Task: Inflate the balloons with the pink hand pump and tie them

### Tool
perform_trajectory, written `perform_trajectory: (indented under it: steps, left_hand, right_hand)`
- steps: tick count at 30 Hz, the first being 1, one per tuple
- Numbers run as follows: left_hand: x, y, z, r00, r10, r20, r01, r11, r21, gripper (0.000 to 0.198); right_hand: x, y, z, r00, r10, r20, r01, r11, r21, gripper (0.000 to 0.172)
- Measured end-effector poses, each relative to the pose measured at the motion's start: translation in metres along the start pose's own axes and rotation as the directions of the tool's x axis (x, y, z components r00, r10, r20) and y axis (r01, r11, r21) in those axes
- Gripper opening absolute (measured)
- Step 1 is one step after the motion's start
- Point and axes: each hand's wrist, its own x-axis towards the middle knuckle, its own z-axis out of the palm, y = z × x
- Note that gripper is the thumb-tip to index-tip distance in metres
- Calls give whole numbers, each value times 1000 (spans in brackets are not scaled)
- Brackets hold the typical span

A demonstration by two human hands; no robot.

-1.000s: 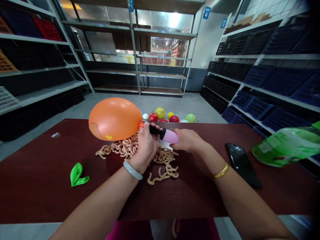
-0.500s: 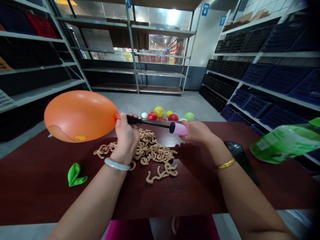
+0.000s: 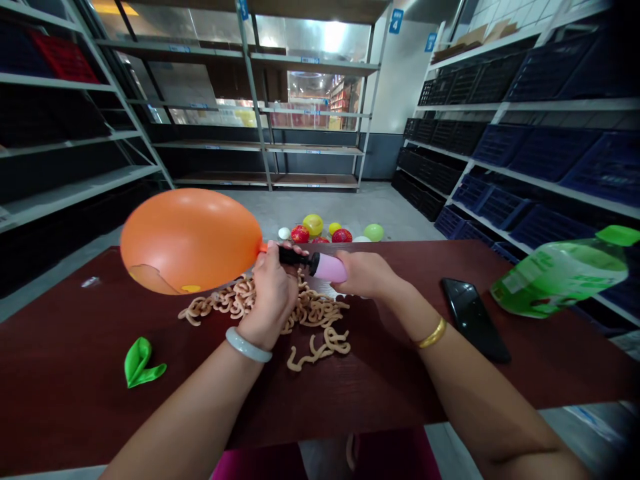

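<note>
An inflated orange balloon [image 3: 193, 233] sits on the nozzle of a balloon pump [image 3: 330, 268] with a black end and a pink barrel. My left hand [image 3: 275, 283] is closed around the balloon's neck and the pump's black nozzle end. Closed on the pink part is my right hand [image 3: 365, 273]. The pump's two parts are pushed together, with no rod showing between them. Below my hands lies a pile of beige, curly, worm-like pieces [image 3: 320, 310] on the dark red-brown table [image 3: 390, 373].
A green fabric leaf shape [image 3: 141, 363] lies at left. A black phone [image 3: 473, 317] and a green-filled bottle [image 3: 563, 273] are at right. Several balloons [image 3: 313, 225] rest on the floor beyond the table. Racks with crates [image 3: 560, 153] line the right side; a shelf [image 3: 310, 150] stands behind.
The pump's pink part has moved left toward the black end, hiding the rod seen before. My left hand and the orange balloon have shifted right in view.
</note>
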Motion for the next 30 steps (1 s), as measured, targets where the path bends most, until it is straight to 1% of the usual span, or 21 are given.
perform_trajectory:
  steps: [4,7,9,11,13,16,19,22,24,26,28,30]
  left_hand:
    - [34,29,-12,990,67,-127,-69,998,-8,14]
    - [55,47,-23,979,114,-169,-116,993,1,17]
    - [61,52,-28,977,128,-172,-129,992,3,20]
    - [60,49,-28,979,132,-156,-136,991,-10,20]
    - [52,38,-25,983,127,-135,-133,991,-32,17]
    - [34,15,-16,991,78,-107,-84,996,-44,16]
    - [12,-5,-7,999,17,-48,-19,999,-28,18]
    - [-6,-16,-1,1000,-20,4,20,1000,-19,22]
    - [-10,-17,1,999,-24,22,24,1000,-16,23]
    - [-8,-14,1,999,-26,30,26,1000,-7,24]
    - [0,-6,-1,1000,-16,12,16,1000,9,25]
    - [12,5,-5,999,9,-41,-9,1000,18,24]
  right_hand:
    - [0,14,-5,1000,-10,6,10,1000,21,36]
    - [0,24,-10,999,-6,34,5,999,32,36]
    - [-1,29,-12,999,0,48,-1,999,33,37]
    - [-2,30,-13,999,-3,48,2,1000,22,37]
    - [-3,29,-12,999,-5,42,5,1000,7,37]
    - [-3,21,-8,999,-9,31,9,1000,-11,36]
    - [-2,11,-2,999,-21,28,21,1000,-10,39]
    - [-1,2,2,999,-35,17,35,999,-7,43]
    - [-1,-1,2,999,-33,15,33,999,-2,44]
    - [-1,-2,0,999,-17,31,17,1000,22,44]
    - [0,0,-1,998,-1,58,-3,998,56,44]
    - [0,3,-3,997,-3,82,-3,997,78,45]
